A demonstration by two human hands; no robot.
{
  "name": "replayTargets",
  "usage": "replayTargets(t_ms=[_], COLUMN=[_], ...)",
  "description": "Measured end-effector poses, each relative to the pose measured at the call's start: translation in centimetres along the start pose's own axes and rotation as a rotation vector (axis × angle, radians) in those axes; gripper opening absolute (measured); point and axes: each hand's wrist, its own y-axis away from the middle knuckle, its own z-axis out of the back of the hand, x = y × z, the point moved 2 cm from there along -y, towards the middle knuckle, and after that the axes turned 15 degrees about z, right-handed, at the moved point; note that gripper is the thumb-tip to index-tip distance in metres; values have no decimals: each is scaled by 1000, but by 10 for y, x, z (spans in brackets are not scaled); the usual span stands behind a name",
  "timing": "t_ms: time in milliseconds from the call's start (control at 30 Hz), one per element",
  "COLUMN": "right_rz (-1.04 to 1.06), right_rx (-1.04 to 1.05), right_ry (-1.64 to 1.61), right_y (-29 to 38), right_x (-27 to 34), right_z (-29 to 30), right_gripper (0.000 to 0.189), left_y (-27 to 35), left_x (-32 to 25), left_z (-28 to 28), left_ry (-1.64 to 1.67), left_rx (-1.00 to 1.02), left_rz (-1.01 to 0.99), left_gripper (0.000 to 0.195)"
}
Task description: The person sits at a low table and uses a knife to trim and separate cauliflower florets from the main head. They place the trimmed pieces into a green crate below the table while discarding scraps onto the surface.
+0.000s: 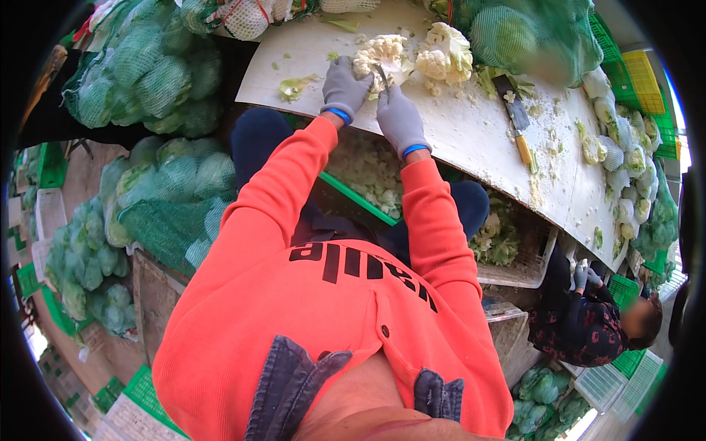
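My left hand (346,85), in a grey glove, grips the left side of a cauliflower head (386,52) at the edge of a white tabletop (309,55). In my gloved right hand (401,118) is a small knife (382,76), its blade against the cut florets. Just right of it sits another cauliflower piece (444,55) with pale leaves. A cleaver with a wooden handle (513,113) lies farther right on the table among crumbs. Below my hands, between my knees, a green-rimmed crate (358,195) holds many loose florets.
Green net sacks of cabbages (160,71) are piled on the left, and another net sack (524,38) stands at the table's back. Foam-netted cauliflowers (629,149) line the right side. A white crate (529,273) holds leaf trimmings. A co-worker (590,325) sits at the lower right.
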Motion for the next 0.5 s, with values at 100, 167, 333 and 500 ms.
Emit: replayTargets(t_ms=[100, 167, 333, 500], right_rz=[-43, -25, -44, 116], right_rx=[81, 115, 57, -177], right_ry=[-29, -22, -132, -465], right_y=[0, 3, 12, 36], right_x=[-5, -6, -6, 13], right_z=[1, 3, 21, 32], right_gripper=[35, 37, 39, 48], left_y=[-4, -17, -32, 4], left_x=[4, 9, 0, -19], left_z=[-4, -4, 30, 78], left_ry=[65, 400, 853, 1234], left_rx=[-58, 102, 310, 682], left_rz=[-35, 190, 285, 282], left_gripper=[42, 38, 30, 31])
